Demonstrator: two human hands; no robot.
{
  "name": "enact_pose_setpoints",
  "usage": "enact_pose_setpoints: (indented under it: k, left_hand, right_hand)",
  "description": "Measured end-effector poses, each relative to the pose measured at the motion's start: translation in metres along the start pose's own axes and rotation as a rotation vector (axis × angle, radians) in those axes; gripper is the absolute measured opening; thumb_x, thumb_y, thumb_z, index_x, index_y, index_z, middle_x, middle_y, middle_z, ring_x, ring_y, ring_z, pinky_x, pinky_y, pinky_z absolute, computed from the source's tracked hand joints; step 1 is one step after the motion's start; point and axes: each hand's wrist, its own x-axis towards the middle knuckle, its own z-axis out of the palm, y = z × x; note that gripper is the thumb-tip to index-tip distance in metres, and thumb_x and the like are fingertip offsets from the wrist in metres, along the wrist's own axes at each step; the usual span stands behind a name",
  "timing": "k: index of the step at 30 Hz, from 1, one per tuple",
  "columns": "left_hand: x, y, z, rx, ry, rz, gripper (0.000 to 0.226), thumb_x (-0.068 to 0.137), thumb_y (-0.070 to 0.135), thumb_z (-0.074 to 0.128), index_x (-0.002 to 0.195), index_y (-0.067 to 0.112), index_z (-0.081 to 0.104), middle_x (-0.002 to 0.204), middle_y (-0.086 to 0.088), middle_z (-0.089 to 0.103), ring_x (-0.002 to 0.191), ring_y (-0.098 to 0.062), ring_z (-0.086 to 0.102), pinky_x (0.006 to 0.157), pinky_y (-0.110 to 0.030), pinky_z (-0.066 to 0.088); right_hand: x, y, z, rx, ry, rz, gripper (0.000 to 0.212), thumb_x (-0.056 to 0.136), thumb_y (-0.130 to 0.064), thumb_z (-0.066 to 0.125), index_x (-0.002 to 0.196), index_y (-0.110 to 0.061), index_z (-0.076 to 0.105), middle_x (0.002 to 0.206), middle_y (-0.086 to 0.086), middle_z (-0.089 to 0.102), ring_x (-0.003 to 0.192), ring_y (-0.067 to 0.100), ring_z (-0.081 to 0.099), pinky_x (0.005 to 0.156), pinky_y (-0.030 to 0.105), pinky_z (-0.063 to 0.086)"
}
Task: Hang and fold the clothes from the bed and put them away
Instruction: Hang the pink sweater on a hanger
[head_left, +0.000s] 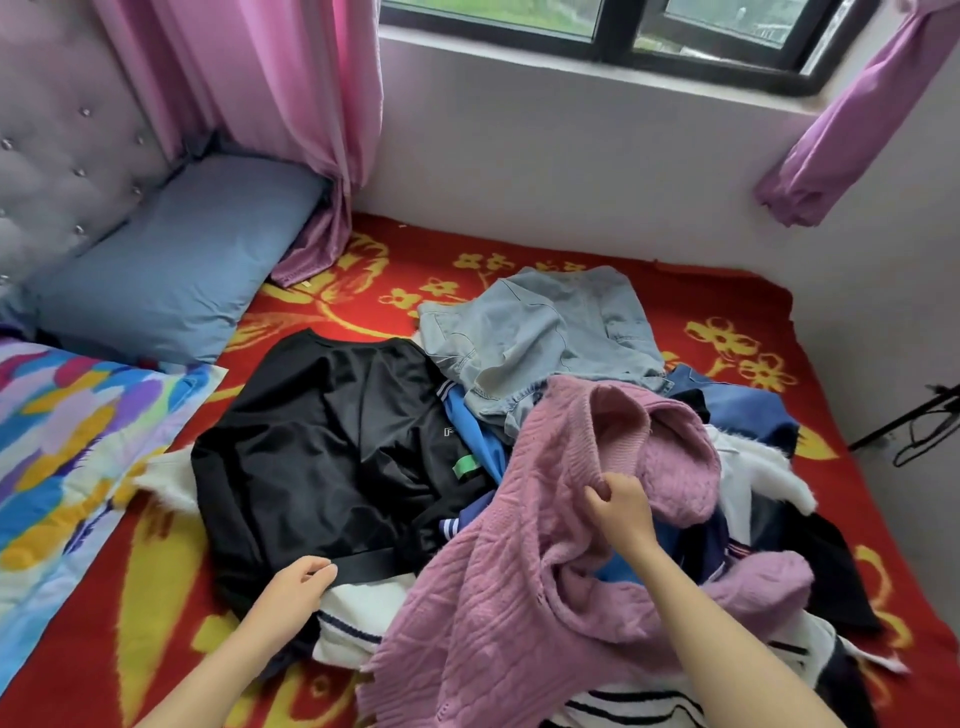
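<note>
A heap of clothes covers the red and yellow flowered blanket (519, 244) on the bed. A pink cable-knit sweater (498, 561) lies on top at the front, and my right hand (621, 506) grips a fold of it near its collar. To the left a black sweatshirt (322, 447) is spread flat; my left hand (301, 582) holds its lower hem. Light blue jeans (540, 332) lie at the back of the heap. A white striped knit (358, 613) and dark blue garments (743, 410) show underneath.
A blue pillow (176, 270) leans on the tufted grey headboard (57, 145) at the left. A multicoloured quilt (67, 457) lies along the bed's left side. Pink curtains (270, 83) hang by the window (613, 26). Black hangers (919, 426) stick out at the right wall.
</note>
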Motion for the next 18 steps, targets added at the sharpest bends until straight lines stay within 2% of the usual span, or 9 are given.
enact_pose_setpoints:
  k: [2,5,8,11,14,16,18]
  left_hand:
    - [-0.004,0.012,0.01,-0.016,-0.042,0.034,0.009,0.095,0.02,0.052,0.09,0.019,0.06,0.088,-0.002,0.06,0.073,-0.014,0.054,0.06,-0.026,0.039]
    - [-0.013,0.034,0.027,-0.049,-0.139,0.1,0.011,0.094,0.021,0.055,0.102,0.016,0.06,0.091,-0.004,0.06,0.072,-0.015,0.055,0.063,-0.026,0.041]
    - [-0.031,0.062,0.048,-0.047,-0.229,0.172,0.016,0.094,0.025,0.055,0.11,0.021,0.055,0.101,-0.001,0.061,0.082,-0.014,0.059,0.063,-0.025,0.042]
    - [-0.057,0.085,0.06,-0.064,-0.285,0.268,0.019,0.094,0.024,0.055,0.113,0.02,0.054,0.098,-0.001,0.06,0.084,-0.014,0.058,0.065,-0.024,0.043]
    - [-0.078,0.094,0.061,-0.067,-0.292,0.36,0.024,0.092,0.022,0.057,0.116,0.018,0.053,0.097,0.0,0.061,0.085,-0.013,0.059,0.066,-0.023,0.044]
    - [-0.094,0.092,0.056,-0.083,-0.286,0.39,0.028,0.092,0.022,0.058,0.118,0.018,0.053,0.099,0.001,0.062,0.086,-0.011,0.059,0.066,-0.022,0.044]
    - [-0.108,0.087,0.047,-0.077,-0.264,0.414,0.033,0.091,0.022,0.06,0.122,0.017,0.052,0.106,-0.001,0.061,0.091,-0.013,0.059,0.069,-0.023,0.044]
  right_hand:
    - [-0.012,-0.01,-0.031,0.023,0.073,-0.09,0.054,0.076,0.002,0.063,0.052,-0.02,0.02,0.054,0.0,0.032,0.068,0.023,0.037,0.059,0.032,0.016]
    - [-0.022,-0.03,-0.069,0.018,0.125,-0.213,0.057,0.069,0.008,0.064,0.053,-0.023,0.018,0.053,-0.007,0.025,0.064,0.021,0.033,0.055,0.027,0.013]
    - [-0.039,-0.046,-0.101,0.049,0.216,-0.212,0.053,0.069,0.008,0.062,0.052,-0.022,0.021,0.054,-0.006,0.028,0.062,0.02,0.033,0.055,0.027,0.017]
    - [-0.063,-0.062,-0.122,0.136,0.275,-0.225,0.045,0.069,0.01,0.058,0.052,-0.022,0.03,0.054,-0.009,0.033,0.055,0.011,0.033,0.053,0.02,0.028]
    - [-0.081,-0.076,-0.139,0.372,0.248,-0.196,0.036,0.069,0.016,0.053,0.06,-0.018,0.051,0.051,-0.012,0.042,0.048,0.002,0.037,0.05,0.01,0.029]
    - [-0.093,-0.092,-0.148,0.567,0.226,-0.212,0.041,0.068,0.021,0.049,0.061,-0.019,0.057,0.046,-0.013,0.048,0.043,-0.001,0.04,0.046,0.009,0.03]
    - [-0.103,-0.114,-0.156,0.692,0.163,-0.262,0.036,0.063,0.016,0.054,0.06,-0.019,0.06,0.048,-0.014,0.054,0.045,-0.003,0.044,0.045,0.009,0.032]
